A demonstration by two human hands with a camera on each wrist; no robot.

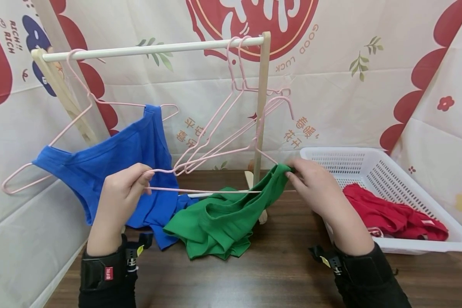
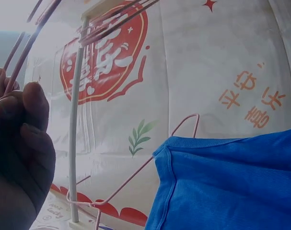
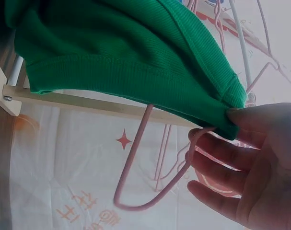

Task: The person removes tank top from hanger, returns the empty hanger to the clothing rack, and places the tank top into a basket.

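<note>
My left hand (image 1: pixel 119 201) pinches the left end of a pink hanger (image 1: pixel 200 190), held in front of the rack with its hook off the rail. A green tank top (image 1: pixel 219 218) hangs from the hanger's right end, its lower part bunched low over the table. With thumb and fingers my right hand (image 1: pixel 315 188) pinches the strap of the green top at that end. In the right wrist view the hanger's looped tip (image 3: pixel 133 155) pokes out below the green fabric. Beside my left hand, a blue tank top (image 1: pixel 119 158) hangs on another pink hanger (image 1: pixel 119 103).
A rack with a white rail (image 1: pixel 158 48) and wooden posts stands behind my hands. Bare pink hangers (image 1: pixel 223 105) hang near its right post (image 1: pixel 262 94). At the right, a white basket (image 1: pixel 419 246) holds a red garment (image 1: pixel 392 214). Printed cloth surrounds the wooden table (image 1: pixel 285 273).
</note>
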